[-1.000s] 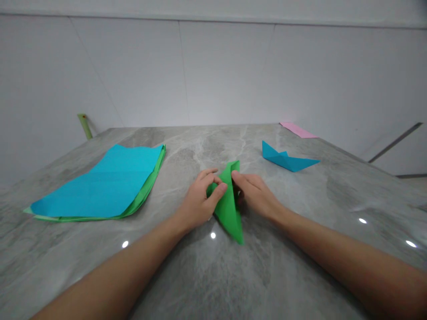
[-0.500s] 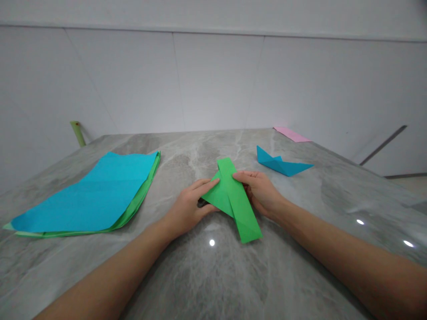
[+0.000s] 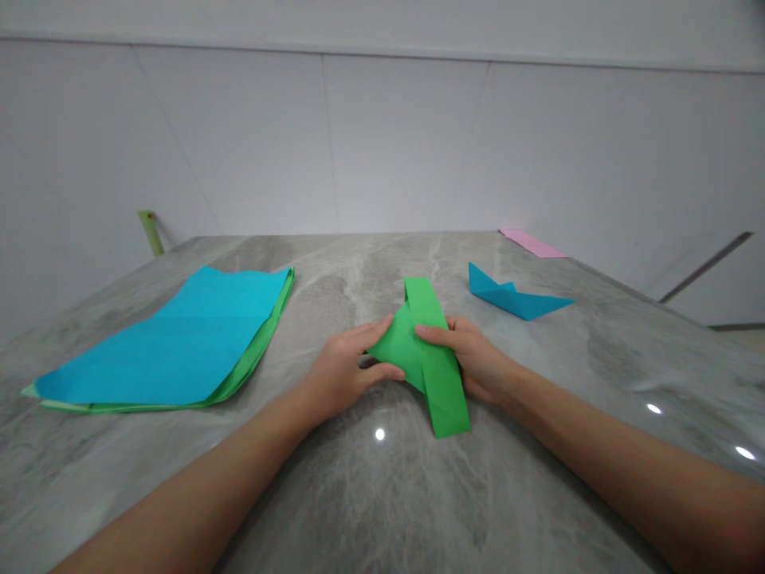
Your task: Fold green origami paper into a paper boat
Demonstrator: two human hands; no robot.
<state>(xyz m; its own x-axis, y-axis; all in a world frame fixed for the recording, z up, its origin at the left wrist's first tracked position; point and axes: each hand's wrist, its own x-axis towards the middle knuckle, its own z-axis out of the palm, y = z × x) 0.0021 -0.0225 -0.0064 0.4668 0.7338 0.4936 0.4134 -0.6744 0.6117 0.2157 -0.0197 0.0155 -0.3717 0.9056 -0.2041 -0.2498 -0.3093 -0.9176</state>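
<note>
A folded green paper [image 3: 439,367] is held just over the grey marbled table, its long folded band slanting toward me and a triangular part pointing left. My left hand [image 3: 352,363] grips the triangular part at its left corner, with the thumb below and the fingers above. From the right, my right hand [image 3: 472,355] pinches the band, its thumb lying on top and its other fingers behind, partly hidden. Beyond my right hand a blue paper boat [image 3: 519,301] rests on the table.
To the left lies a stack of blue and green paper sheets [image 3: 173,343]. A pink paper [image 3: 533,243] lies at the far right edge of the table [image 3: 370,510]. A light green handle-like object [image 3: 151,233] shows past the far left edge, against the white wall.
My right thumb has moved further onto the green band. The band has turned slightly more upright and bulges open at its far end. The view has shifted a little.
</note>
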